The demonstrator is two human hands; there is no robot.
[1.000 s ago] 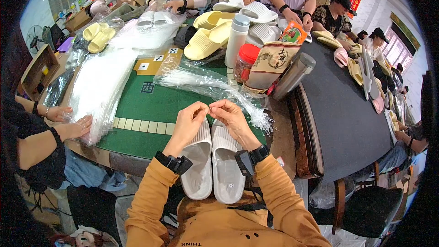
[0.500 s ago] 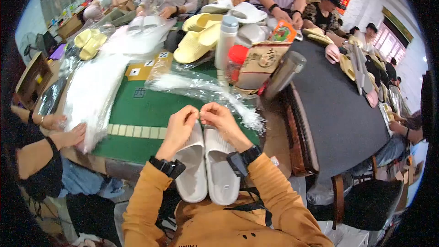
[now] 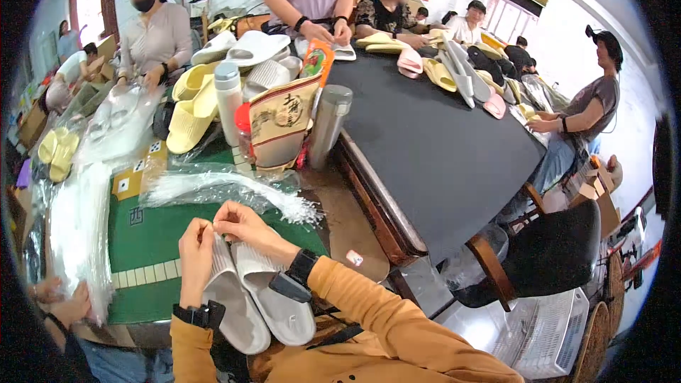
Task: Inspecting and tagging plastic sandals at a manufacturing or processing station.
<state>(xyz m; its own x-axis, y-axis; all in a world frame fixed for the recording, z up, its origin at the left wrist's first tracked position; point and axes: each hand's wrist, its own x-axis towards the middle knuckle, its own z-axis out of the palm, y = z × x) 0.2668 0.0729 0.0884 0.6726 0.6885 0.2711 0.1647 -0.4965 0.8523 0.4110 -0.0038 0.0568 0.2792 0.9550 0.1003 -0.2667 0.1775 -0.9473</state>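
A pair of light grey slippers [image 3: 241, 312] stands side by side at the table's edge in front of me, heels toward my body. Above their toe ends my left hand [image 3: 194, 248] is closed in a pinch. My right hand [image 3: 248, 230] pinches right beside it, fingertips nearly touching. Whatever lies between the fingertips is too small to make out. Just beyond my hands, a clear plastic bag holds a bundle of thin white plastic strands [image 3: 220, 188] on the green mahjong table [image 3: 170, 230].
Bottles [image 3: 228, 99], a steel flask [image 3: 330, 124], a brown paper pouch [image 3: 280, 120] and yellow slippers [image 3: 191, 117] stand beyond. White plastic bags [image 3: 79, 227] lie at left, near another person's hand [image 3: 74, 305]. A dark table [image 3: 433, 142] and black chair [image 3: 546, 255] are at right.
My view has swung to the right, so my hands and the slippers appear further left and lower. Both hands keep their pinch above the slipper toes.
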